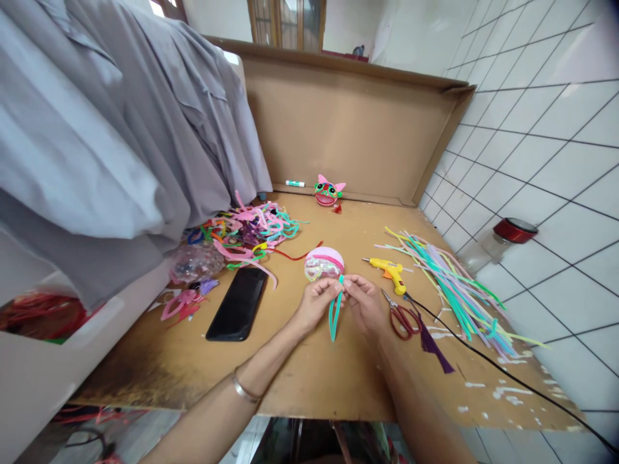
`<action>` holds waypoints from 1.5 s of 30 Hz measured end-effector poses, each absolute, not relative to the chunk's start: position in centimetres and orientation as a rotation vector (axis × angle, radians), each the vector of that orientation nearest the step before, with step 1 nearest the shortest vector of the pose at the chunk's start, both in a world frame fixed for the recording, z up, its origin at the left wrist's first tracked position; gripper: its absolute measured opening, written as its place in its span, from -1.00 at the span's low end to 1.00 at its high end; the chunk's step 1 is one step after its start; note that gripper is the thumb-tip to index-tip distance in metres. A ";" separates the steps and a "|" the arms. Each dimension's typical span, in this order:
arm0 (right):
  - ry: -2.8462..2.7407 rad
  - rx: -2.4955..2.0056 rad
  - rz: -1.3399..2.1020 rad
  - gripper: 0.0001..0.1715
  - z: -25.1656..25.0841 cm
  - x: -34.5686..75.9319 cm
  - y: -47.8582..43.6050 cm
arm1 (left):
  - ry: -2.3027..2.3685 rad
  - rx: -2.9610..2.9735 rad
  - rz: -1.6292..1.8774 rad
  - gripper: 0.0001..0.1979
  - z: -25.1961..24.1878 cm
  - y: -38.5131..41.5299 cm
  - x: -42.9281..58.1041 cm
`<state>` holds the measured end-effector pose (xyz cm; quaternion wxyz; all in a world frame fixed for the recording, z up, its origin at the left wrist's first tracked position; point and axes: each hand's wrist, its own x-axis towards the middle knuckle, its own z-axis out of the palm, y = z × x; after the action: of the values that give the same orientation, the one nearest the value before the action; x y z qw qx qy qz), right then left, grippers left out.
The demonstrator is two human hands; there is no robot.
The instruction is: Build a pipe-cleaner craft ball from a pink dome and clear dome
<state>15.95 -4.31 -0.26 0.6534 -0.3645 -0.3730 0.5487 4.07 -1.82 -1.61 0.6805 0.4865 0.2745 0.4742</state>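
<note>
Between my two hands hangs a teal pipe cleaner (333,320), bent into a narrow loop with its fold pointing down. The fingertips of my left hand (318,301) pinch its upper end from the left. From the right, my right hand (363,303) pinches the same upper end. Just beyond my fingers lies a rounded pink and white piece (325,260) with a shiny, clear-looking lower part, partly covered by my left hand. Right of my hands are a yellow glue gun (391,270) and red-handled scissors (405,321).
A black phone (236,306) lies left, below a heap of coloured pipe cleaners (264,222). Straight pipe cleaners (447,287) spread on the right, beside a purple tassel (434,345) and a black cord (488,364). At the back sit a pink animal-face figure (327,191) and a marker (294,183).
</note>
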 end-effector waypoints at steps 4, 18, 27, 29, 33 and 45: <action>-0.844 -0.829 1.250 -0.70 -0.1 16.0 -4.4 | 0.604 1.067 1.058 -0.58 -1.7 -1.8 4.1; -0.833 -0.851 1.252 -0.70 -0.3 16.0 -4.3 | 0.614 1.035 1.058 -0.58 -1.9 -1.8 4.2; -0.790 -0.849 1.260 -0.72 -0.4 15.9 -4.3 | 0.666 1.127 1.062 -0.56 -1.3 -2.3 4.3; -0.780 -0.853 1.266 -0.74 -0.4 15.8 -4.3 | 0.682 1.152 1.064 -0.56 -1.4 -2.3 4.3; -0.757 -0.869 1.274 -0.75 -0.4 15.9 -4.2 | 0.707 1.185 1.074 -0.58 -1.9 -2.3 4.5; -0.664 -0.869 1.289 -0.76 -0.2 16.7 -4.1 | 0.672 1.145 1.012 -0.51 -1.9 -2.8 4.4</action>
<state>16.68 -4.10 -0.23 0.6634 -0.3847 -0.2939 0.5705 4.42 -2.83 -1.91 0.6717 0.5082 0.2981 0.4491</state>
